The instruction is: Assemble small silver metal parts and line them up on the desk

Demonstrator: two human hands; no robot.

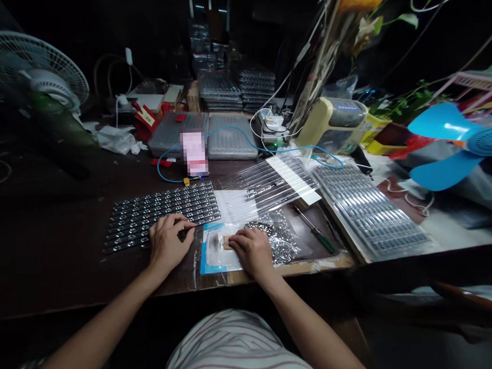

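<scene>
L hand (167,244) grip pinches thin tool (187,228) by tray (150,212); R hand (253,250) grip unclear.

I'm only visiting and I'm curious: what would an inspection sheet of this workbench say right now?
Surface: dark brown table, dimly lit, crowded at middle and right.
Job's things: dark tray of small parts; blue-edged pad bearing a small brown piece; bag of metal parts.
Clutter: clear ribbed sheet; green-handled screwdriver; filled tray; stacked trays behind.
Hands: left hand grips a thin dark tool at the dark tray; right hand has fingertips on the brown piece.
Cables: blue cable looping across; white cables behind.
Surroundings: white fan left, blue fan right, plants; room dark.
</scene>
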